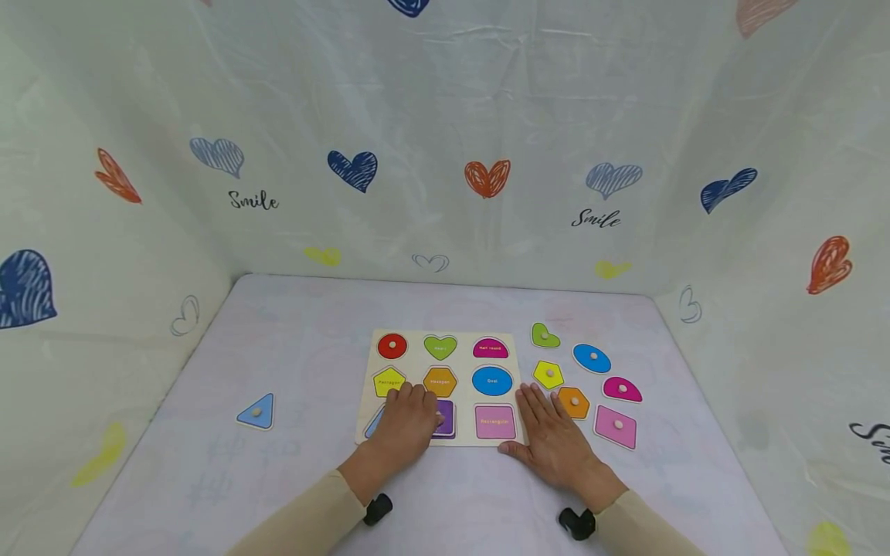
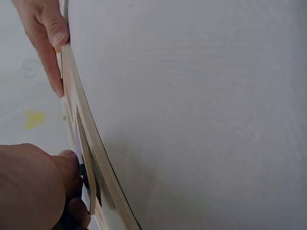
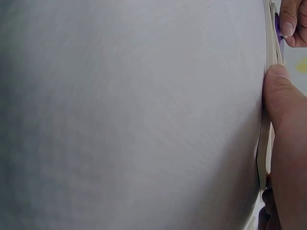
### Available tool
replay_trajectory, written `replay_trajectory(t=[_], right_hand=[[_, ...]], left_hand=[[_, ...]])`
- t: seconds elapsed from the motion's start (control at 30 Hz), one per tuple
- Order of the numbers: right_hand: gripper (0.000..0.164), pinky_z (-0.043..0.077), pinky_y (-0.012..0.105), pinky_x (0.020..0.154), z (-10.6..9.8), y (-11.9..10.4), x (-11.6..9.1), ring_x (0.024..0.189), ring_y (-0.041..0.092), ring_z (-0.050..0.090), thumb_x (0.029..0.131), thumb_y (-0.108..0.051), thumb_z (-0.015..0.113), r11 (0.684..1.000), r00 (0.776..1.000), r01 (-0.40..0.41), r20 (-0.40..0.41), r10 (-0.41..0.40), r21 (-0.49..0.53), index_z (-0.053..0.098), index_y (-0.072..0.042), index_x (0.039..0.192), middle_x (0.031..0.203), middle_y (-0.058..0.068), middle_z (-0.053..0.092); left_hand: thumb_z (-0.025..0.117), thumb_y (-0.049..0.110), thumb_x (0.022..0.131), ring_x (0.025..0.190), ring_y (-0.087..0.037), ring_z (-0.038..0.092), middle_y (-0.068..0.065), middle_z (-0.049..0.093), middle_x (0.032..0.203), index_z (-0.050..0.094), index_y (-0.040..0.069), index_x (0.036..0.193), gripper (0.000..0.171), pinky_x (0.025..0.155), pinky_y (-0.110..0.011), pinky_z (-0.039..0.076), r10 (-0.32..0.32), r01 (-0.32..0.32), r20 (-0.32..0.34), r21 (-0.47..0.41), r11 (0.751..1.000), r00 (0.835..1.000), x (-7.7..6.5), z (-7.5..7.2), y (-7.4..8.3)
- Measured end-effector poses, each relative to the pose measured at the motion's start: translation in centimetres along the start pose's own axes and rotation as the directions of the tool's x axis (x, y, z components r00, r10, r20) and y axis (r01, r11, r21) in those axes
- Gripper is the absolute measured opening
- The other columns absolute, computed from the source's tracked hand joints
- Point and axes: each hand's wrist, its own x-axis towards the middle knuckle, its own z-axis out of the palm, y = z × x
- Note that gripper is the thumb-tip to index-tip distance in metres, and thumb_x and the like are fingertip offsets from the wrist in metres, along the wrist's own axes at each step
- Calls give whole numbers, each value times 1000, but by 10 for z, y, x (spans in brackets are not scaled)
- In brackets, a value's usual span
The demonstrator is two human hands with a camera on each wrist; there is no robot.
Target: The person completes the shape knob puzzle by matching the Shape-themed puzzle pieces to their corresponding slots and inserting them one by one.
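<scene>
A wooden shape-puzzle board (image 1: 464,363) lies flat in the head view, its red circle piece (image 1: 392,346) sitting in its recess. My left hand (image 1: 410,421) is over the board's front row and pinches the purple square puzzle piece (image 1: 446,423) by its knob. In the left wrist view the square piece (image 2: 85,158) is tilted, one side raised off the board. The hand partly covers the blue triangle recess (image 1: 374,422). My right hand (image 1: 556,440) rests along the board's right edge, fingers straight, thumb at the near right corner.
Right of the board lie a green heart (image 1: 545,336), blue oval (image 1: 592,357), yellow pentagon (image 1: 548,375), orange hexagon (image 1: 573,402), magenta half round (image 1: 622,389) and pink rectangle (image 1: 615,427). A blue triangle piece (image 1: 256,412) lies at left. Heart-printed sheeting (image 1: 431,216) surrounds the table.
</scene>
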Motion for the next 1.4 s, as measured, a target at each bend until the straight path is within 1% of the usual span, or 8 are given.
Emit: replay_trajectory(t=[0.2, 0.4, 0.5, 0.73, 0.97, 1.17, 1.27, 1.4], right_hand=[[100, 17, 60, 131, 1, 0, 0, 162, 38, 22, 99, -75, 47, 1000, 1000, 0, -12, 0, -10, 27, -2, 166, 173, 18, 28], [101, 18, 58, 131, 0, 0, -1, 162, 37, 23, 99, -75, 47, 1000, 1000, -5, -21, 5, -12, 27, -2, 166, 173, 17, 29], [101, 19, 59, 131, 0, 0, -2, 161, 38, 24, 98, -74, 49, 1000, 999, -4, -34, 3, -5, 30, -2, 165, 172, 18, 31], [101, 18, 58, 131, -1, 0, -1, 162, 38, 24, 99, -75, 47, 1000, 1000, -3, -26, 2, -9, 29, -2, 166, 172, 18, 30], [100, 17, 59, 131, 0, -1, -1, 162, 38, 23, 99, -74, 47, 1000, 1000, -5, -19, 5, 2, 27, -2, 166, 173, 18, 30], [101, 16, 59, 131, 1, -1, -1, 162, 38, 23, 99, -74, 48, 1000, 1000, -9, -21, 9, 10, 27, -3, 166, 173, 17, 29], [101, 16, 59, 131, 1, -2, -1, 162, 38, 22, 99, -74, 48, 1000, 1000, -11, -22, 11, 17, 27, -3, 166, 173, 17, 29], [101, 16, 59, 131, 1, -2, -1, 162, 38, 22, 99, -75, 48, 1000, 1000, -14, -21, 14, 17, 27, -3, 166, 173, 17, 28]], left_hand=[[77, 40, 97, 94, -23, 49, -10, 62, 100, 67, 2, 123, 48, 80, -39, 46, -8, 8, 8, 2, 1000, 1000, 1, 4, 1], [76, 39, 98, 92, -24, 46, -10, 60, 97, 67, 0, 122, 47, 78, -38, 42, -11, 12, 23, -8, 1000, 1000, 1, 4, 3], [76, 39, 98, 92, -24, 46, -10, 60, 97, 67, -1, 122, 47, 79, -38, 43, -11, 11, 26, -8, 1000, 1000, 1, 3, 3], [74, 39, 99, 91, -22, 46, -8, 58, 93, 68, 0, 120, 45, 78, -38, 42, 11, -11, 43, -4, 1000, 999, 2, -2, 3], [74, 38, 99, 88, -22, 45, -7, 55, 88, 69, 0, 118, 43, 77, -38, 43, 8, -7, 84, -6, 1000, 996, 4, -7, 5], [75, 40, 98, 90, -23, 47, -7, 59, 90, 71, 0, 119, 45, 80, -39, 46, 0, 0, 101, -4, 1000, 995, 5, -9, 6], [74, 41, 98, 91, -23, 48, -7, 60, 92, 71, 1, 120, 46, 81, -40, 47, 0, -1, 99, 10, 1000, 995, 6, -7, 6], [74, 43, 99, 92, -23, 49, -7, 59, 93, 70, 3, 119, 44, 82, -40, 48, 31, -34, 60, 54, 998, 998, 4, -2, 4]])
